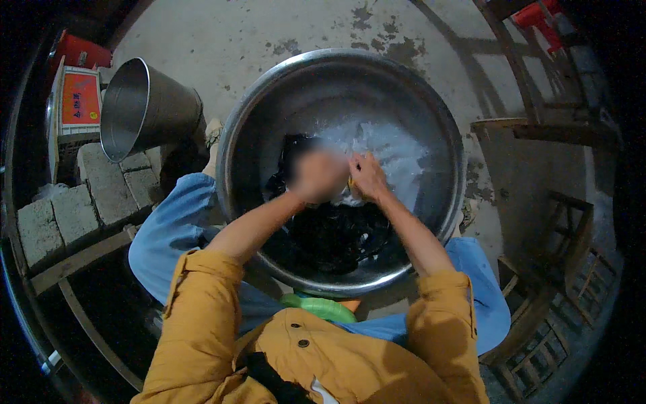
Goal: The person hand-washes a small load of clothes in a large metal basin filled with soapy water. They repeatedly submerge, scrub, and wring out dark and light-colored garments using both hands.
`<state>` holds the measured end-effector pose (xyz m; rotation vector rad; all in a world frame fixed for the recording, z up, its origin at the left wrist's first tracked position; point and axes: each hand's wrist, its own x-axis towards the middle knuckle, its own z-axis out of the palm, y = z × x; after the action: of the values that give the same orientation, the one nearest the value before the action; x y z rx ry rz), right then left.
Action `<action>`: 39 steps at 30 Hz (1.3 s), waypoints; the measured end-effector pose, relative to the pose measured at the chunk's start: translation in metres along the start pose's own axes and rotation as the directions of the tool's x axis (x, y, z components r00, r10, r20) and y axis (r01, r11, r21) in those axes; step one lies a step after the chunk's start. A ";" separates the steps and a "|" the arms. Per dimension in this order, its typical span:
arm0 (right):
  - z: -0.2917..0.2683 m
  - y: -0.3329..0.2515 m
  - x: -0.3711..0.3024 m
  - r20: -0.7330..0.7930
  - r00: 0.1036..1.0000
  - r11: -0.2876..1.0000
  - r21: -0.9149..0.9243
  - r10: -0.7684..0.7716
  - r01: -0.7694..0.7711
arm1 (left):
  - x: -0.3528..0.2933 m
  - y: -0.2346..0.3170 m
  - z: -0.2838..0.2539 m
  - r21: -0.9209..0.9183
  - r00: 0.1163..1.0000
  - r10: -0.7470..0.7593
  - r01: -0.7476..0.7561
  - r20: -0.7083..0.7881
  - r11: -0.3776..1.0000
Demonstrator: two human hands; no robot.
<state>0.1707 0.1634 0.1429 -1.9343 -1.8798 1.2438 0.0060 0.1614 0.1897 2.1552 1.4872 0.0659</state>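
Observation:
Between my knees stands a wide round metal basin [232, 161] with sudsy, whitish water [397, 145] in it. Dark, wet cloth [336, 236] lies bunched on the near side of the basin, and more of it shows left of my hands. Over the middle, my left hand [319, 175] is smeared by a blur, so its fingers cannot be read. Close beside it, my right hand [367, 176] has its fingers curled closed. A small yellowish bit and white suds show at its inner edge; what it grips is hidden.
A tilted metal bucket [148, 108] is at the left, above grey blocks [108, 182]. Behind it are a red-and-white box [81, 97] and a red container [84, 50]. A green round object [319, 308] sits under the basin's near rim. Wooden furniture [565, 229] stands at the right.

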 end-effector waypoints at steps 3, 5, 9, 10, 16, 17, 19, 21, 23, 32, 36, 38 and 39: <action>0.011 -0.020 -0.063 -0.282 0.913 0.954 -0.037 -0.295 0.297 | -0.057 0.000 0.034 -0.182 0.898 0.087 -0.181 -0.431 0.967; 0.023 -0.018 -0.102 -0.343 0.856 0.922 -0.122 -0.387 0.368 | -0.087 0.013 0.032 -0.210 0.954 0.126 -0.187 -0.274 0.960; 0.060 0.008 -0.098 -0.358 0.772 0.851 -0.237 -0.526 0.470 | -0.101 -0.001 0.071 -0.171 0.956 0.214 -0.250 -0.201 0.953; 0.066 0.017 -0.089 -0.325 0.761 0.827 -0.264 -0.561 0.497 | -0.095 -0.014 0.088 -0.145 0.971 0.196 -0.216 -0.139 0.966; 0.063 0.017 -0.020 -0.316 0.862 0.912 -0.238 -0.397 0.333 | -0.013 -0.044 0.082 -0.107 0.915 0.353 -0.378 -0.195 0.920; 0.070 0.024 -0.006 -0.335 0.876 0.932 -0.232 -0.346 0.280 | 0.010 -0.056 0.089 -0.164 0.949 0.302 -0.314 -0.093 0.935; 0.091 0.062 0.019 -0.252 0.925 0.922 -0.337 -0.283 0.190 | 0.050 -0.058 0.082 -0.168 0.978 0.133 -0.106 0.161 0.980; 0.079 0.073 0.062 -0.026 0.998 0.966 -0.253 -0.058 0.049 | 0.075 -0.042 0.058 0.054 0.954 -0.032 0.017 0.298 0.998; 0.043 0.055 0.101 0.428 0.871 0.969 -0.048 0.240 -0.243 | 0.091 -0.044 0.050 0.350 0.947 -0.083 -0.033 0.311 0.936; 0.014 0.010 0.036 0.007 0.989 0.989 0.019 -0.147 0.147 | 0.033 -0.041 0.020 0.251 0.952 -0.154 0.086 0.263 0.964; 0.021 -0.007 -0.034 -0.147 0.974 0.979 0.080 -0.173 0.186 | -0.036 -0.029 0.064 0.473 0.876 0.385 -0.219 -0.289 0.854; 0.025 -0.011 -0.074 -0.183 0.934 0.940 0.095 -0.306 0.326 | -0.077 -0.003 0.053 0.195 0.916 0.302 -0.255 -0.265 0.947; 0.035 -0.005 -0.095 -0.279 0.889 0.912 0.090 -0.363 0.401 | -0.096 0.012 0.042 0.046 0.931 0.271 -0.268 -0.244 0.962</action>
<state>0.1577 0.0653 0.1652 -1.4700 -1.8573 0.9309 -0.0084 0.0576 0.1819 2.4196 1.3086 0.4396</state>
